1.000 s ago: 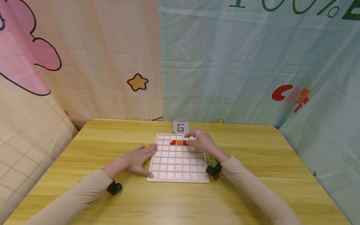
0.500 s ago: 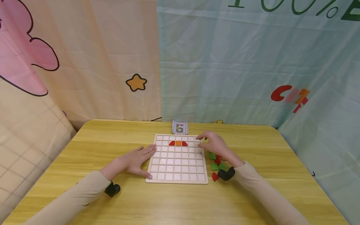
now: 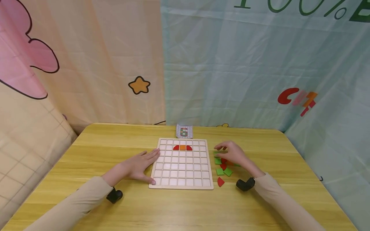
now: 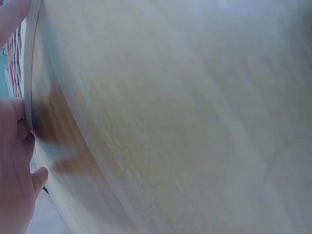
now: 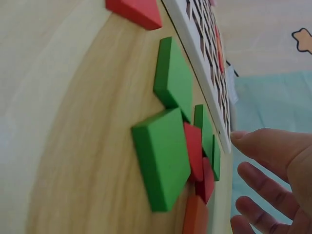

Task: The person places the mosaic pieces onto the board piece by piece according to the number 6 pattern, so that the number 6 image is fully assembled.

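A pale wooden grid board (image 3: pixel 181 188) lies mid-table. In its upper part an orange square (image 3: pixel 182 147) sits between two rounded red pieces (image 3: pixel 176 148). My left hand (image 3: pixel 137 165) rests with spread fingers along the board's left edge, the thumb at the lower corner. To the right of the board my right hand (image 3: pixel 233 153) is over the far end of a loose cluster of pieces, fingers loosely bent and apart, holding nothing. The cluster has green squares (image 5: pixel 163 156), red pieces (image 5: pixel 194 151) and an orange one (image 5: pixel 196 217). A separate red piece (image 3: pixel 221 182) lies nearest me.
A small card (image 3: pixel 184 131) with a coloured grid pattern lies just beyond the board. Printed curtains (image 3: pixel 237 70) hang behind the wooden table (image 3: pixel 115 134). Black cameras (image 3: pixel 245 184) sit at both wrists.
My right hand has left the red-and-orange row on the board and moved right and nearer, over the loose pieces. The red piece at the row's right end is uncovered. My left hand stays put.
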The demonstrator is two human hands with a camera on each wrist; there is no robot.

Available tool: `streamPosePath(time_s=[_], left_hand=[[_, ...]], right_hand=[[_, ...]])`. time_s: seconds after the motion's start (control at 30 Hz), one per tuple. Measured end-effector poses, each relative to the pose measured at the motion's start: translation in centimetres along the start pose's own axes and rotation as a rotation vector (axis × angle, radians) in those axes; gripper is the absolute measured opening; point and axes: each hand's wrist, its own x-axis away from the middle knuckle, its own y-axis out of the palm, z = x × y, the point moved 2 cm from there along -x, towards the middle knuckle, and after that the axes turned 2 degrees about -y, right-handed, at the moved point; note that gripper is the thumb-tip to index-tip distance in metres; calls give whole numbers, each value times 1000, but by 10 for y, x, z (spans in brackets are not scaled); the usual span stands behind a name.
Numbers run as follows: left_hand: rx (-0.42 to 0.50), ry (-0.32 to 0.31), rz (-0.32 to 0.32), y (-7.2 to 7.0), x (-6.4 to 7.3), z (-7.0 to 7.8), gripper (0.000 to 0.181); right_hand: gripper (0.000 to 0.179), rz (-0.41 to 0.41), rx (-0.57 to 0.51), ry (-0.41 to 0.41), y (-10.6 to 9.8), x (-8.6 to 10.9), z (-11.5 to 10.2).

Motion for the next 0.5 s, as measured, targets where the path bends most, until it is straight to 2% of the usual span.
streamPosePath(time_s=[0.1, 0.33, 0.5], left_hand=[[3, -1, 0, 0, 1, 0, 112], [8, 13, 17, -1, 2, 1, 111], [9, 6, 14, -1, 0, 2, 112]], right_hand=[[23, -1, 10, 0, 0, 2, 4], [26, -46, -7, 86, -1, 4, 9], [25, -61, -5, 112, 0, 3, 13]])
